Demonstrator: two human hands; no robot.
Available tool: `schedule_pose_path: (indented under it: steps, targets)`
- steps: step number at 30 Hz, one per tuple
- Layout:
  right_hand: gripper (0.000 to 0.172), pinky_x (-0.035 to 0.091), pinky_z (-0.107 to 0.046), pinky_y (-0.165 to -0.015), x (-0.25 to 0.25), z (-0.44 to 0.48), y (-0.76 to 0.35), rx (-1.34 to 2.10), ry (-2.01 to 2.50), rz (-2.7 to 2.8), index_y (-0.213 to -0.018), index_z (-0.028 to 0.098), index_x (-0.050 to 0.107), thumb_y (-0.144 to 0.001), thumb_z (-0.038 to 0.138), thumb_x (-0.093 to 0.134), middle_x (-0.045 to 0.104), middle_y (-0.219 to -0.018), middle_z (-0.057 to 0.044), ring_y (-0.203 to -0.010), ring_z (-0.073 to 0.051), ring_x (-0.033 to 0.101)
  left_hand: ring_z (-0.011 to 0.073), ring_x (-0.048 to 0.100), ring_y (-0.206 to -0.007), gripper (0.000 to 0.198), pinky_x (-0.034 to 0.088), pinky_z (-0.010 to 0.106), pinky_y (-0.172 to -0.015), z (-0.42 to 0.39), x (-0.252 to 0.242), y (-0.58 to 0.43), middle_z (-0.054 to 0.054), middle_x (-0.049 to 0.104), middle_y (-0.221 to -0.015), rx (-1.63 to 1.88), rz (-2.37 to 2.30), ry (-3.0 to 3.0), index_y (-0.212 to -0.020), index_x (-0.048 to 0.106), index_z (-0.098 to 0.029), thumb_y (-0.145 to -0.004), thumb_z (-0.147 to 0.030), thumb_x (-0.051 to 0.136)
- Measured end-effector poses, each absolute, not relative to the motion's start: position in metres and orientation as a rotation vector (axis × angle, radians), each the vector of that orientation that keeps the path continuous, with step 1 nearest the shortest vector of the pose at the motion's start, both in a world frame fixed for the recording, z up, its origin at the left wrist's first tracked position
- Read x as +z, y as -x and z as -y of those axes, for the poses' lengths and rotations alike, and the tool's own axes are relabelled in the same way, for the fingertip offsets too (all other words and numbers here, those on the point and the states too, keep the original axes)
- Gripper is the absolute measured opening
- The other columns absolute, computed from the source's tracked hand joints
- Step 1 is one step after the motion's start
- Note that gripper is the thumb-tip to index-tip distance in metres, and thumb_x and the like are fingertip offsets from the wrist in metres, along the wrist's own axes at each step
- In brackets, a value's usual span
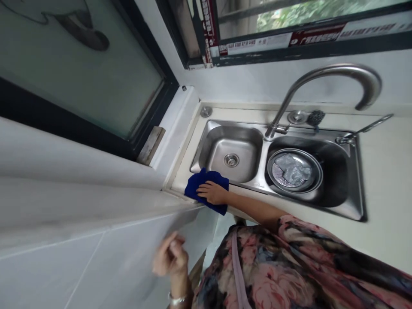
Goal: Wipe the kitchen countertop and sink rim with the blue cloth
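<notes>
My right hand (213, 192) presses a dark blue cloth (195, 182) against the counter at the front left corner of the sink, fingers bent over the fabric. Part of the cloth hangs over the counter's front edge, and its upper edge reaches the rim of the left basin (219, 139). Lower down, beside the white wall, my left hand (170, 256) is raised in the air, somewhat blurred. Its fingers are loosely curled and apart, with nothing seen in them. A bracelet (177, 299) circles that wrist.
In the right basin sits a metal strainer bowl (279, 177) with a clear plastic piece inside. A curved faucet (322, 71) rises behind the divider. Drain stoppers, a scouring pad (315, 117) and a small spout (367, 128) are near the back. A wooden block (151, 145) rests on the left ledge.
</notes>
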State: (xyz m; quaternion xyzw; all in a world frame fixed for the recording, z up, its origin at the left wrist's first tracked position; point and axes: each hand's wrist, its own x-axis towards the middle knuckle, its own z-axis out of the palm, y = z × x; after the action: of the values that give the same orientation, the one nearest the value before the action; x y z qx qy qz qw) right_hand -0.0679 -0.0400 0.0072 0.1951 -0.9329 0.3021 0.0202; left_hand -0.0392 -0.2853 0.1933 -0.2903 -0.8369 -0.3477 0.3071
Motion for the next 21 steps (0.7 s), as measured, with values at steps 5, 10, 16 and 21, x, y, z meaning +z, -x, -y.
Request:
schedule_pose_path:
  steps: [5,10,16,21]
  targets:
    - [0.061,0.026,-0.054,-0.132,0.003,0.012,-0.003,0.935,-0.495,2.904,-0.157,0.021,0.06,-0.096,0.018,0.06,0.054,-0.168,-0.01,-0.159,-0.028,0.042,0.0131,0.077,-0.067,0.023,0.059,0.023,-0.069,0.205,0.117,0.047,0.003,0.084,-0.087,-0.923,2.444,1.294,-0.115,0.076,-0.023,-0.103,-0.021,0.057]
    - [0.067,0.026,-0.056,-0.132,0.003,-0.029,-0.067,0.955,-0.45,2.961,-0.162,0.024,0.056,-0.095,0.021,0.061,0.051,-0.17,-0.01,-0.16,-0.03,0.041,0.0177,0.078,-0.078,0.039,0.061,0.029,-0.072,0.165,0.059,0.078,0.007,0.083,-0.099,-1.206,2.886,0.909,-0.14,0.062,-0.019,-0.107,-0.032,0.048]
    - [0.074,0.027,-0.058,-0.131,-0.004,-0.066,-0.142,0.922,-0.397,3.017,-0.164,0.026,0.054,-0.09,0.02,0.059,0.052,-0.17,-0.009,-0.16,-0.03,0.042,0.0256,0.077,-0.096,0.039,0.062,0.042,-0.093,0.146,0.021,0.115,0.017,0.079,-0.109,-1.155,2.917,0.607,-0.133,0.064,-0.013,-0.101,-0.03,0.048]
    - [0.081,0.015,-0.07,-0.132,0.003,-0.06,-0.157,0.866,-0.282,3.043,-0.163,0.037,0.053,-0.085,0.018,0.059,0.055,-0.168,-0.005,-0.161,-0.033,0.039,0.0292,0.075,-0.104,0.037,0.058,0.047,-0.1,0.138,0.009,0.13,0.02,0.077,-0.117,-1.072,2.9,0.564,-0.124,0.07,-0.014,-0.099,-0.029,0.047]
